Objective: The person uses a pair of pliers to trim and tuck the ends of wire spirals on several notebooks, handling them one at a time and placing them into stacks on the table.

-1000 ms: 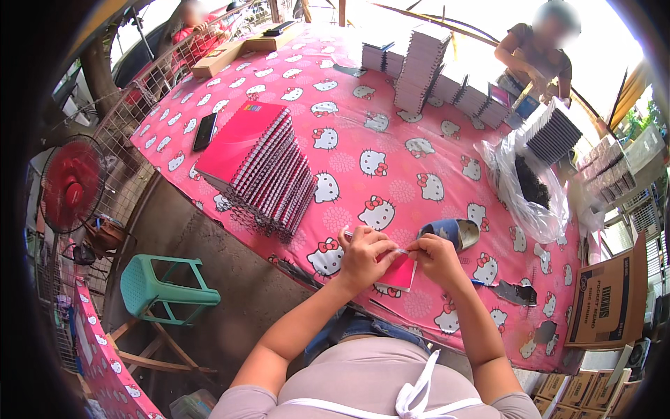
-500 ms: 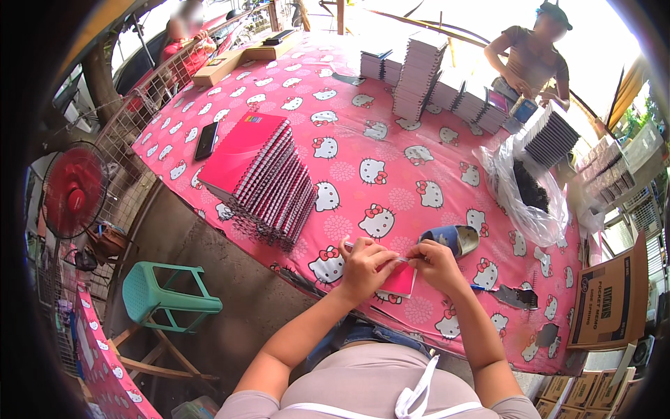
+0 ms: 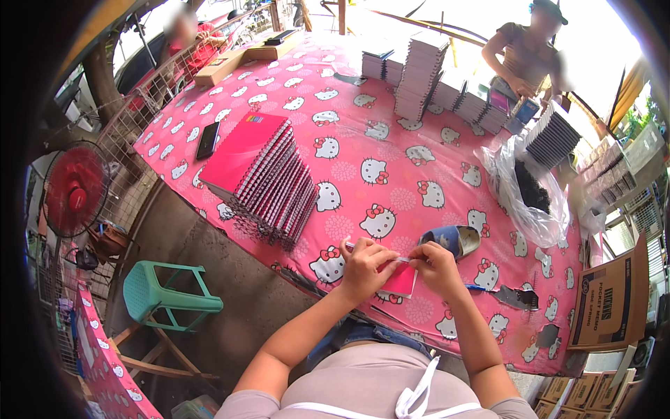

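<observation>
Near the front edge of the table, a small pink-red notebook (image 3: pixel 400 283) lies under my two hands. My left hand (image 3: pixel 366 267) is closed on it from the left, thumb and fingers at its far edge. From the right, my right hand (image 3: pixel 437 267) pinches at that same edge, meeting the left fingertips. A small pale bit shows between the fingertips; what the right fingers grip is too small to make out. Just beyond the right hand sits a blue slipper-shaped thing (image 3: pixel 447 241). By the right wrist lies a blue pen (image 3: pixel 481 288).
Left of my hands stands a tall stack of pink spiral notebooks (image 3: pixel 269 174), with a phone (image 3: pixel 207 141) beyond. Further stacks (image 3: pixel 419 77) line the far side, where a co-worker (image 3: pixel 527 63) stands. A plastic bag (image 3: pixel 534 188) with black coils and a cardboard box (image 3: pixel 608 300) are at right.
My hands keep nearly the same place and grip on the notebook. The right hand shifts very slightly. At the far side, the co-worker's head and arms have moved a little.
</observation>
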The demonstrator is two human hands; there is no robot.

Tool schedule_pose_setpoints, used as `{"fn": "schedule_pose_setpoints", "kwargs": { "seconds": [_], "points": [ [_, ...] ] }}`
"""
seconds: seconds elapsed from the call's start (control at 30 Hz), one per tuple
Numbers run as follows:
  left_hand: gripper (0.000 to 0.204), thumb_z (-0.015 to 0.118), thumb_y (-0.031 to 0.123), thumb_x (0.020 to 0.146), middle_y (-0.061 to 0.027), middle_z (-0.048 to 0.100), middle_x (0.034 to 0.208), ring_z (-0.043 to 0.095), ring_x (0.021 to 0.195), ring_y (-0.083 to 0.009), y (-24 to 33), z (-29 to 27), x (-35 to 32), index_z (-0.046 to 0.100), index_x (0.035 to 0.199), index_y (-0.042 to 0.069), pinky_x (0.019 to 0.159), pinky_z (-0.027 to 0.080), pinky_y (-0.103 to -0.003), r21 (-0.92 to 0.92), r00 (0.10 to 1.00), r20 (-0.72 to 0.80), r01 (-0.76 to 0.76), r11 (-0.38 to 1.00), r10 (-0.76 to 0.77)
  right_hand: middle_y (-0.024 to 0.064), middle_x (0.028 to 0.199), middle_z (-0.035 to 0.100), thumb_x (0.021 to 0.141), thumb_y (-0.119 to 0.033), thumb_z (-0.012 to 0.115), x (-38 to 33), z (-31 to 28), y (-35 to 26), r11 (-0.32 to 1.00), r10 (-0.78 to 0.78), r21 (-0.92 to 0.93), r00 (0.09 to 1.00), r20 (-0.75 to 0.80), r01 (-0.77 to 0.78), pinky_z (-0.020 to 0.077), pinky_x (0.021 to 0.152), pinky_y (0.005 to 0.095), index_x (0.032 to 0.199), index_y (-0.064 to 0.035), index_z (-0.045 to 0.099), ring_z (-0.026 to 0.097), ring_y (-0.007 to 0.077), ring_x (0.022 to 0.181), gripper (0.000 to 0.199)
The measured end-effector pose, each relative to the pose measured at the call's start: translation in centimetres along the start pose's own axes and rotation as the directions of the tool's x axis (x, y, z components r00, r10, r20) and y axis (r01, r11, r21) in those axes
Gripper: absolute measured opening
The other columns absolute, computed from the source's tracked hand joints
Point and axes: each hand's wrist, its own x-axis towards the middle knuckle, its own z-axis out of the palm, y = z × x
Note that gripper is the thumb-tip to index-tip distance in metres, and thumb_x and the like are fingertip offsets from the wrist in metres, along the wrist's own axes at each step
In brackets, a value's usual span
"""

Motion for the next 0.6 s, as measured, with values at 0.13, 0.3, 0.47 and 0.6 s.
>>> {"fn": "schedule_pose_setpoints", "kwargs": {
  "seconds": [0.13, 0.3, 0.47, 0.6],
  "points": [
    [0.014, 0.076, 0.029, 0.075, 0.0060, 0.068, 0.081, 0.054, 0.089, -0.0138, 0.0, 0.3, 0.0, 0.074, 0.085, 0.019, 0.097, 0.020, -0.047, -0.006, 1.000, 0.000, 0.007, 1.000, -0.007, 0.0143, 0.084, 0.060, 0.076, -0.003, 0.067, 0.6, -1.0, 0.3, 0.998, -0.055, -0.013, 0.994, 0.092, 0.056, 0.0479, 0.069, 0.0355, 0.092, -0.0010, 0.066, 0.061, 0.0309, 0.077, 0.016],
    [0.014, 0.071, 0.031, 0.078, 0.0059, 0.067, 0.084, 0.055, 0.094, -0.0152, -0.6, 0.5, 0.0, 0.073, 0.085, 0.020, 0.097, 0.021, -0.051, 0.002, 1.000, -0.016, 0.015, 1.000, -0.015, 0.0161, 0.083, 0.058, 0.079, -0.007, 0.065, 0.7, -0.7, 0.7, 0.987, -0.106, -0.114, 0.991, 0.083, 0.115, 0.0475, 0.069, 0.0409, 0.088, -0.0033, 0.064, 0.060, 0.0353, 0.078, 0.010],
    [0.015, 0.073, 0.032, 0.076, 0.0060, 0.067, 0.087, 0.055, 0.097, -0.0159, -0.3, 0.0, -0.7, 0.072, 0.088, 0.022, 0.101, 0.015, -0.052, 0.012, 1.000, 0.030, -0.006, 1.000, 0.006, 0.0162, 0.082, 0.056, 0.079, -0.008, 0.064, -0.4, 0.6, 1.0, 0.962, -0.183, -0.208, 0.983, -0.010, 0.177, 0.0467, 0.065, 0.0455, 0.084, -0.0049, 0.062, 0.059, 0.0384, 0.075, 0.006],
    [0.015, 0.073, 0.032, 0.077, 0.0088, 0.066, 0.086, 0.055, 0.096, -0.0131, -0.1, 0.6, -0.7, 0.072, 0.088, 0.024, 0.099, 0.020, -0.055, -0.008, 0.999, 0.037, 0.006, 1.000, -0.005, 0.0152, 0.079, 0.057, 0.074, -0.002, 0.067, -1.1, 0.1, 0.2, 0.972, -0.190, -0.160, 0.977, -0.095, 0.173, 0.0470, 0.062, 0.0425, 0.082, -0.0036, 0.062, 0.058, 0.0360, 0.070, 0.010]
  ]
}}
